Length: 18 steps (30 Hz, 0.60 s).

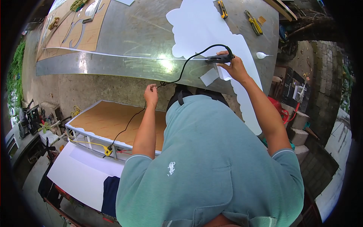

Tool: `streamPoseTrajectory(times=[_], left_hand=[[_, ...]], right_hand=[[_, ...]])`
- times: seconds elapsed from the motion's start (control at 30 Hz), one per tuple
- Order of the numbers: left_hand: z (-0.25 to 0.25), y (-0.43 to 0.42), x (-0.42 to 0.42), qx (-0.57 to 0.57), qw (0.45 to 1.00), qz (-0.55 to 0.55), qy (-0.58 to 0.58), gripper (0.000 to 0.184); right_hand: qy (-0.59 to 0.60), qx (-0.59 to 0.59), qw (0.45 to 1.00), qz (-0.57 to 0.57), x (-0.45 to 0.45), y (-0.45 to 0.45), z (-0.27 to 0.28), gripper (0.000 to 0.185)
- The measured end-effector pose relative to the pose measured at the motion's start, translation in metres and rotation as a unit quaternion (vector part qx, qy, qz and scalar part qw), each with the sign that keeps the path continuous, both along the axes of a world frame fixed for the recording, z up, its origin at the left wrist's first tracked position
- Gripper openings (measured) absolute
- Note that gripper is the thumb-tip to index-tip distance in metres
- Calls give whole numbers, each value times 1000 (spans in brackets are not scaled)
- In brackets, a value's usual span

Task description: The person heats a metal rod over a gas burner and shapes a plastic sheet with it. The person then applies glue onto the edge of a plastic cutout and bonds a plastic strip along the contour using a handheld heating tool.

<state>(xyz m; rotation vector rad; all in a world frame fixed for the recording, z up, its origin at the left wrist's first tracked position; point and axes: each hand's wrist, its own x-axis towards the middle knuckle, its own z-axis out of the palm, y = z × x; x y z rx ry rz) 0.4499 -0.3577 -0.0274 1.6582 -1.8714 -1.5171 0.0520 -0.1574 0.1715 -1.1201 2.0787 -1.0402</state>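
My right hand [232,67] grips a dark hand tool [220,58] above the scalloped white sheet [204,26] on the metal table [136,34]. A black cord [184,70] loops from the tool across to my left hand [151,92], whose fingers are closed round it near the table's front edge. From there the cord runs down to a yellow connector [108,151]. A long thin white strip [124,57] stretches leftward from the tool over the table. Just below the tool lies a small white piece [209,76].
A yellow cutter [222,9], pliers [253,23] and a small white bottle [263,55] lie at the table's right. Cut brown board [90,22] sits at its left. Below left stands a metal frame with a brown panel [109,119], beside a white sheet [75,174].
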Motion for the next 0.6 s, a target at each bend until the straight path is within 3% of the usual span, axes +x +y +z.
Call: streamPoseTrajectory(times=[0.6], left_hand=[[8, 2, -5, 6, 1000, -2, -12, 23]], right_hand=[[-15, -1, 1000, -7, 0, 0, 0, 45]])
